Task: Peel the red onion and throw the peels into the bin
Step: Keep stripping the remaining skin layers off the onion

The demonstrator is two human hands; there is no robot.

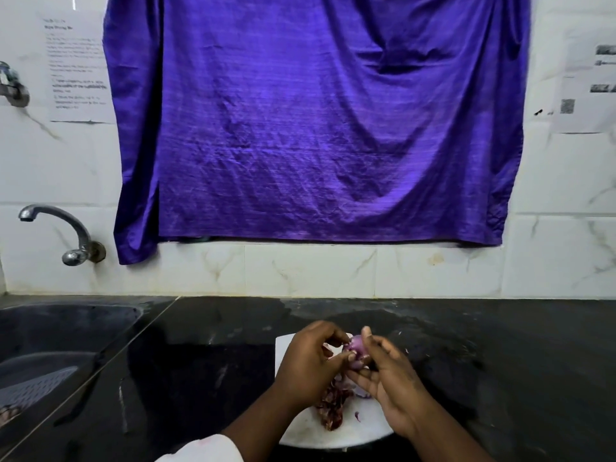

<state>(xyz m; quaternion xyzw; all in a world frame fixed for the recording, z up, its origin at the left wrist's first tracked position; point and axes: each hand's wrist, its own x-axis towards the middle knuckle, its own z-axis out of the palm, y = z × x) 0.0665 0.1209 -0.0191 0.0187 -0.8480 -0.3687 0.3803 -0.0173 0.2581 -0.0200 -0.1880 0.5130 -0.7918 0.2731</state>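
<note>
A small red onion [357, 353], shiny purple, is held between both hands above a white chopping board [340, 435] on the black counter. My right hand [390, 385] cups the onion from the right and below. My left hand [310, 365] pinches at the onion's left side with thumb and fingertips. A heap of dry reddish-brown peels [333, 406] lies on the board under my hands, with a few pale purple bits beside it. No bin is in view.
A dark sink [50, 345] with a grey strainer lies to the left, a tap [60, 228] on the wall above it. A purple cloth [316, 121] hangs on the tiled wall. The black counter [516, 361] stretches right.
</note>
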